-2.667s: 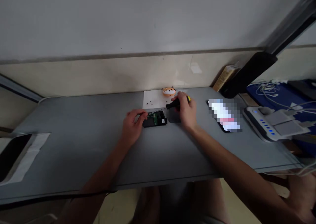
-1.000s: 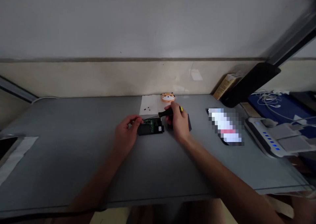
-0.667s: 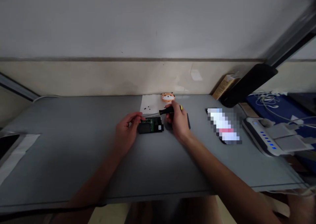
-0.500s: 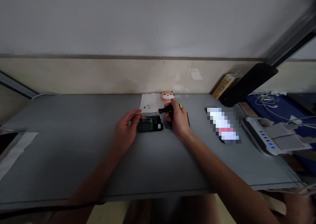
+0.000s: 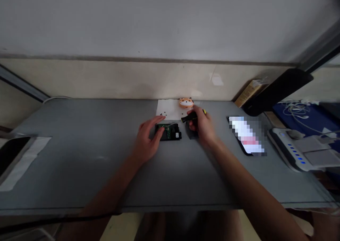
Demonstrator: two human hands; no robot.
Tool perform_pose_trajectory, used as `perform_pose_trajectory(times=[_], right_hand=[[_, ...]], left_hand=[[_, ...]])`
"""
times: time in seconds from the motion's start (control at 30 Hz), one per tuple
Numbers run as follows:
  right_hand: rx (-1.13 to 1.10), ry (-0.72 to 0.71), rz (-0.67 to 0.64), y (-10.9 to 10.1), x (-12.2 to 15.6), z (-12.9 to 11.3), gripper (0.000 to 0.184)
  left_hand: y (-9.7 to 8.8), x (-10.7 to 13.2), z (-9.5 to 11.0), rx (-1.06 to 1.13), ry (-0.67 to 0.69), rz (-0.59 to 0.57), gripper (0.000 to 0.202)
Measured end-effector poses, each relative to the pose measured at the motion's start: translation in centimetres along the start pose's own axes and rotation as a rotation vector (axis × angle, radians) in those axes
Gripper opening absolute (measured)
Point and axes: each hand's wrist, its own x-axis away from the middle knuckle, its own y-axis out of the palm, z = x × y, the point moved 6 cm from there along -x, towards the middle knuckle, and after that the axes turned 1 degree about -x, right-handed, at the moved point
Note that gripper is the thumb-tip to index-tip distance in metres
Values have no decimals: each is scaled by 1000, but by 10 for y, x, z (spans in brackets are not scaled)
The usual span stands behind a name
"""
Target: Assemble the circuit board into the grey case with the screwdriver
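A small black device with a green circuit board lies flat on the grey table. My left hand is around its left end, thumb on the near side and fingers stretched along the far edge. In my right hand is a screwdriver with a black and yellow handle. Its thin shaft points left across the board; whether the tip touches anything is too small to tell. A dark flat piece lies partly under my right hand. Behind the device, several tiny dark screws rest on white paper.
An orange animal-faced case sits at the paper's back right. To the right are a lit phone, a power strip with plugs and cables, a box and a long black object. A dark tablet-like object lies far left.
The view has shifted, so things appear farther right. My left fingers have gone from a pinch near the screwdriver's tip to around the device's left end. The screwdriver stays in my right hand.
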Motion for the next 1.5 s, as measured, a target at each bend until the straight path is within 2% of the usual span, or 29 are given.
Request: perform_pose_trajectory(times=[0.1, 0.23, 0.33, 0.5, 0.73, 1.13, 1.5], right_hand=[[51, -88, 87, -8, 0, -10, 40], [127, -241, 193, -19, 3, -27, 41], [157, -347, 235, -23, 6, -34, 43], [219, -449, 266, -22, 13, -35, 43], [267, -503, 230, -13, 20, -34, 41], [291, -633, 261, -19, 26, -46, 38], [276, -685, 362, -31, 23, -44, 36]], left_hand=[[1, 2, 1, -52, 46, -12, 40], [11, 4, 2, -98, 61, -132, 47], [19, 4, 0, -142, 48, -216, 53], [26, 4, -3, -164, 53, -268, 63], [27, 4, -7, -151, 3, -291, 65], [28, 0, -8, -155, -47, -299, 68], [28, -10, -17, -208, -73, -476, 65]])
